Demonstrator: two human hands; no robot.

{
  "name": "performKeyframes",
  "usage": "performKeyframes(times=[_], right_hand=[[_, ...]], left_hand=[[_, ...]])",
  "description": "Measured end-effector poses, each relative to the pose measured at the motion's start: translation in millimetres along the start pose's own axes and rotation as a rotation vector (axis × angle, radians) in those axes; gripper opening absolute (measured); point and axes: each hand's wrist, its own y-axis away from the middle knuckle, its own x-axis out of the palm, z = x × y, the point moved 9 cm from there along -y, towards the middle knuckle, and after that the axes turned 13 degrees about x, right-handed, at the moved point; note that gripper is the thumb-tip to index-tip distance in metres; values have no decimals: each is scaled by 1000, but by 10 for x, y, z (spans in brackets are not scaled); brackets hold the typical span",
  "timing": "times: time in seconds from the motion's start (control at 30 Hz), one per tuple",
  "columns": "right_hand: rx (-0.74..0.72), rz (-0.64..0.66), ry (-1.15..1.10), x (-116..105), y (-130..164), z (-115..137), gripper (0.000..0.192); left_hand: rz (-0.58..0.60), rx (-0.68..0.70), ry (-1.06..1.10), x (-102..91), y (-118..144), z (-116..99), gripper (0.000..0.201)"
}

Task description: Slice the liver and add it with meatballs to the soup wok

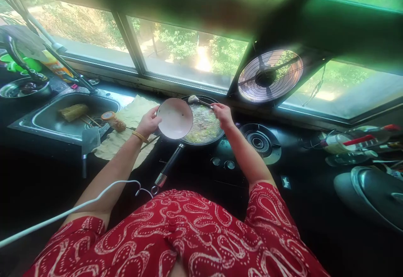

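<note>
Honestly nothing readable here. The bottle (113, 121) lying by the sink (47, 119) has a label, but it's too blurry and small to make out any words. There's a small white mark (286, 182) on the dark desk (315, 210) right of the stove (226, 163), maybe a logo or sticker, can't read it either. The stove knobs (223, 163) show no legible numbers. The orange packet (53, 64) by the window is just a smear of colour.

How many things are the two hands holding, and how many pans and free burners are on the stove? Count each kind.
Bowl, in left hand: 1
Spoon, in right hand: 1
Pan: 1
Free burner: 1
Total: 4
</note>
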Motion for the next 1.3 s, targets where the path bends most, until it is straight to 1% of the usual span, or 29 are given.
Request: performKeyframes(times=[0.1,0.2,0.3,0.4,0.47,0.5,0.57,0.63,0.67,0.7,0.8,0.83,0.9,0.97,1.03,1.07,1.13,1.23,1.3], right_hand=[[219,78,-192,98,-12,-151,3],[344,96,-253,69,32,-292,3],[397,95,-217,-23,93,-446,5],[387,99,-99,-104,153,-572,3],[306,77,46,-162,181,-585,7],[231,54,133,-190,193,-551,10],[34,-6,308,-215,233,-423,14],[-153,-54,457,-177,292,-289,18],[-210,-59,534,-128,313,-252,20],[-237,-55,615,-70,319,-238,22],[-243,-36,794,69,283,-221,23],[-246,-36,808,89,269,-193,23],[-275,-41,759,97,264,-86,24],[-305,-34,659,100,306,43,25],[-341,-15,544,150,414,167,28],[-362,8,502,214,494,218,30],[-415,78,472,435,696,284,31],[-503,191,537,875,1032,292,28],[-532,241,590,1123,1207,256,28]], left_hand=[[-36,15,64,23,-7,-15,82],[-80,-2,139,25,-7,18,75],[-121,-35,205,16,-18,79,67],[-180,-72,251,-10,-45,145,61],[-236,-87,267,-48,-62,174,58],[-262,-93,274,-69,-67,186,57],[-300,-127,298,-106,-59,223,56],[-314,-183,339,-128,-28,276,53],[-315,-209,361,-136,-6,301,51],[-317,-227,379,-150,16,319,49],[-323,-219,401,-211,78,322,47],[-327,-215,398,-234,103,320,46],[-345,-215,392,-281,163,320,44],[-367,-228,396,-317,237,331,43],[-375,-235,418,-330,317,345,42],[-370,-238,437,-325,360,356,42],[-352,-249,492,-303,457,391,43],[-322,-250,608,-277,616,446,48],[-319,-240,679,-307,724,478,52]])
